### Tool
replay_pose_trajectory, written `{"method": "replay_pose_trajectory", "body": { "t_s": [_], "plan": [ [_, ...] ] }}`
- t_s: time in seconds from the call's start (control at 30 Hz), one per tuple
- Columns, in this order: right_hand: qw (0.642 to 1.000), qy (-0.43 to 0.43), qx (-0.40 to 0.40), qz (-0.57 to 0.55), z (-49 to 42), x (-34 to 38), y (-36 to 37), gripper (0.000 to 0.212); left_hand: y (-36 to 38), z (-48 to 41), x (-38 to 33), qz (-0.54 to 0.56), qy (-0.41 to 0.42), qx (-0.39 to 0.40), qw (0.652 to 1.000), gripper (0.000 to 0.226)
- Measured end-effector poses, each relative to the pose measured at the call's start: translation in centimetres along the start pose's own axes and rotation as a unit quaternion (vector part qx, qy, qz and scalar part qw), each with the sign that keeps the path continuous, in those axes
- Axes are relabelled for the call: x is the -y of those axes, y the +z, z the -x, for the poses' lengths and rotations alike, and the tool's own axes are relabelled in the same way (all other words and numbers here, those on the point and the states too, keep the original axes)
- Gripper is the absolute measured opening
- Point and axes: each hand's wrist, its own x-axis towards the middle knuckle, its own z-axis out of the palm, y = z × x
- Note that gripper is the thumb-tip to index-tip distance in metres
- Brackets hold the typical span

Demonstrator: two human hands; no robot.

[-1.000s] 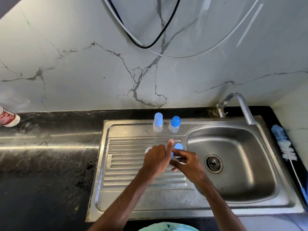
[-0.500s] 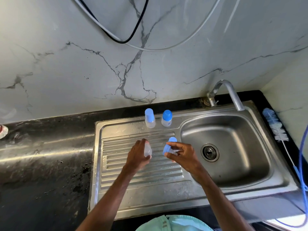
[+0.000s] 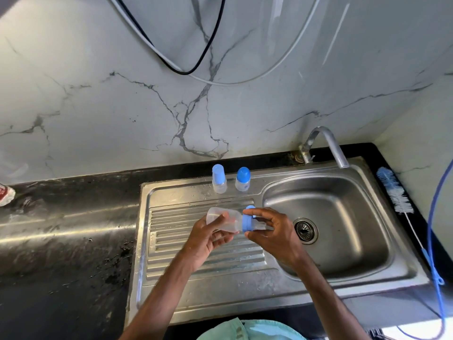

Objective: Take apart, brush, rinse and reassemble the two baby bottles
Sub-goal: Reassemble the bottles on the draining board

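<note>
Above the ribbed drainboard [image 3: 196,256] of the steel sink [image 3: 367,278], a clear bottle [image 3: 226,220] is held on its side between both hands. The left hand [image 3: 208,238] has its grip curled round the bottle's body. The right hand [image 3: 272,231] pinches the blue collar [image 3: 247,223] at the neck between thumb and fingers. Two blue-capped bottles [image 3: 219,179] stand upright at the sink's back edge, and a bottle brush [image 3: 394,190] lies on the counter [image 3: 61,253] to the sink's right.

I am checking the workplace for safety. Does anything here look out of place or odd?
A black cable and a white cable hang in loose loops on the wall above the sink, which seems odd so near water. Nothing looks broken.
</note>
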Motion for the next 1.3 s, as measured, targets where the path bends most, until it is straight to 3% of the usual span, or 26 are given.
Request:
{"method": "replay_pose_trajectory", "body": {
  "t_s": [0.13, 0.23, 0.33, 0.6, 0.77, 0.93, 1.07, 1.2, 1.3],
  "plan": [
    [0.999, 0.008, -0.037, 0.023, 0.3, -0.2, 0.1, 0.046, 1.7, 0.8, -0.1, -0.012, 0.041, -0.026, 0.999, 0.061],
    [0.996, 0.048, -0.040, -0.063, 0.5, -0.4, 0.1, 0.041, 2.2, 1.1, -0.3, -0.010, 0.068, -0.009, 0.998, 0.052],
    [0.985, 0.090, -0.025, -0.143, 0.6, 0.2, -0.2, 0.051, 2.1, 1.1, -0.3, -0.001, 0.081, 0.021, 0.996, 0.047],
    [0.998, 0.039, -0.007, -0.057, 0.4, 0.6, -0.5, 0.044, 1.7, 0.8, -0.6, -0.015, 0.099, 0.024, 0.995, 0.045],
    [0.990, 0.095, 0.000, -0.101, 0.2, 1.3, -0.1, 0.046, 1.1, 0.6, -0.7, -0.021, 0.102, 0.044, 0.994, 0.055],
    [0.995, 0.066, 0.015, -0.079, 0.0, 1.6, -0.1, 0.050, 0.9, 0.5, -1.1, -0.018, 0.107, 0.030, 0.994, 0.051],
    [0.992, 0.077, 0.012, -0.102, -0.2, 1.7, 0.0, 0.037, 0.8, 0.2, -1.2, -0.028, 0.104, 0.050, 0.993, 0.055],
    [0.999, 0.031, 0.017, -0.021, -0.5, 1.8, -0.1, 0.043, 0.9, 0.1, -1.4, -0.032, 0.108, 0.030, 0.993, 0.053],
    [0.992, 0.067, 0.022, -0.100, -0.6, 1.4, 0.1, 0.031, 0.8, 0.0, -1.3, -0.031, 0.108, 0.051, 0.992, 0.055]
  ]
}}
